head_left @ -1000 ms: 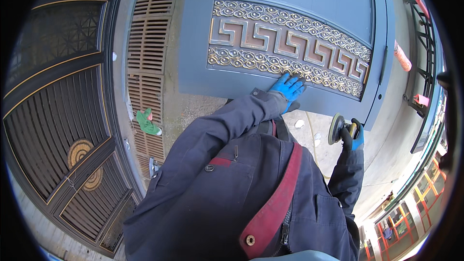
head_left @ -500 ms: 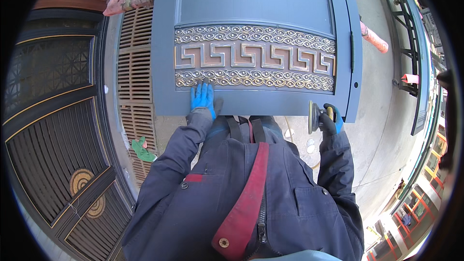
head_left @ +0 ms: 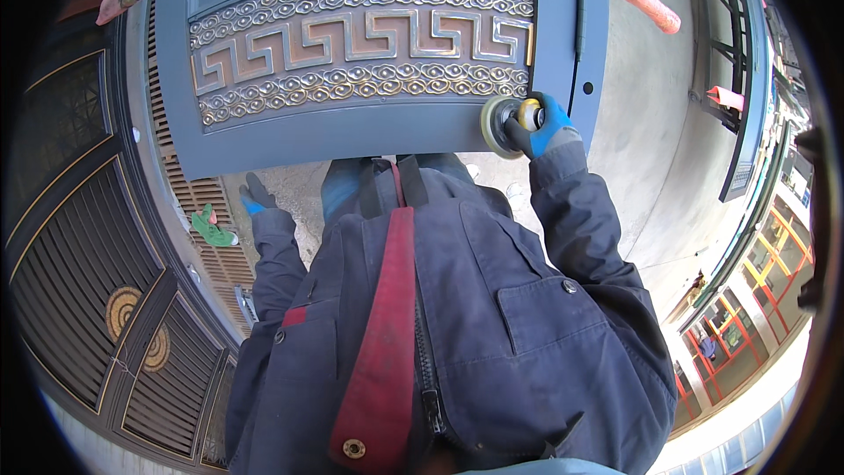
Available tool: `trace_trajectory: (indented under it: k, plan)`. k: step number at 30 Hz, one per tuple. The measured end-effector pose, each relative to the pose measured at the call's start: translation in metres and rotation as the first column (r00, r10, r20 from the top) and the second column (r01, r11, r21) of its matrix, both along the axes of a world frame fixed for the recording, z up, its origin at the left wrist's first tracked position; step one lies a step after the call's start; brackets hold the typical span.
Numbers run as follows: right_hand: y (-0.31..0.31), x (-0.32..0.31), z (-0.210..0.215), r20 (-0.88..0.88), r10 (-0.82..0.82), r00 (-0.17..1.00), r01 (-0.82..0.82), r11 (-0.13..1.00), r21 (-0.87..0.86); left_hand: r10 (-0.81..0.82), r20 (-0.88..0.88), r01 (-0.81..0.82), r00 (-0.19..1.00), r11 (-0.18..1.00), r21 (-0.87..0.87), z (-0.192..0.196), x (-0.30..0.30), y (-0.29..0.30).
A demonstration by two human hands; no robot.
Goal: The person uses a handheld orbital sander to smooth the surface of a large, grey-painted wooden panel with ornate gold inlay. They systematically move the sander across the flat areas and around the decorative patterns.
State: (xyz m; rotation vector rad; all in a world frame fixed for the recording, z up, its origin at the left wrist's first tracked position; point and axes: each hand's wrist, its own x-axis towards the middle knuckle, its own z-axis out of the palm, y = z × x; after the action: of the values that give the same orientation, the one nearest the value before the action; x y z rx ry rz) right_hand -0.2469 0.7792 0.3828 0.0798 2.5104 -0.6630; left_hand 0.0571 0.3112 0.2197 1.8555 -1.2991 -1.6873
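Note:
My right hand (head_left: 547, 126), in a blue and dark glove, grips a round palm sander (head_left: 531, 113) with a yellowish top. The sander's pale disc pad (head_left: 492, 127) is tilted on edge at the near border of a blue-grey door panel (head_left: 352, 136); I cannot tell whether it touches. Across the panel runs a raised key-pattern band (head_left: 369, 37) with gold and bare-metal highlights, between two rows of swirls. My left hand (head_left: 257, 193), gloved alike, is off the panel, below its near left corner, with fingers stretched and nothing in them.
Pink-wrapped support bars (head_left: 649, 2) stick out on both sides of the panel. A dark slatted door (head_left: 88, 273) stands at left, beside a floor grating (head_left: 211, 202) with a green cloth (head_left: 213, 227) on it. Another panel on a black frame (head_left: 734, 57) stands at right.
My left hand has left the panel's surface and moved down and left. My right hand has raised the sander up to the panel's near edge. The view has shifted, too.

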Motion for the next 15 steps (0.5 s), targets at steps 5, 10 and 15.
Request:
trace_trajectory:
  k: [5, 10, 15]
  plan:
    - [-0.022, -0.019, -0.024, -0.029, 0.111, 0.993, -0.104, 0.980, 0.169, 0.026, -0.124, 0.012, 0.992, 0.956, 0.295, -0.040, -0.007, 0.006]
    - [-0.028, -0.037, -0.051, -0.013, 0.146, 0.989, -0.142, 0.975, 0.173, 0.095, -0.259, 0.026, 0.961, 0.905, 0.426, -0.055, -0.039, 0.026]
    - [-0.036, -0.052, -0.066, -0.063, 0.186, 0.981, -0.174, 0.972, 0.156, 0.134, -0.307, 0.003, 0.942, 0.913, 0.409, -0.068, -0.043, 0.031]
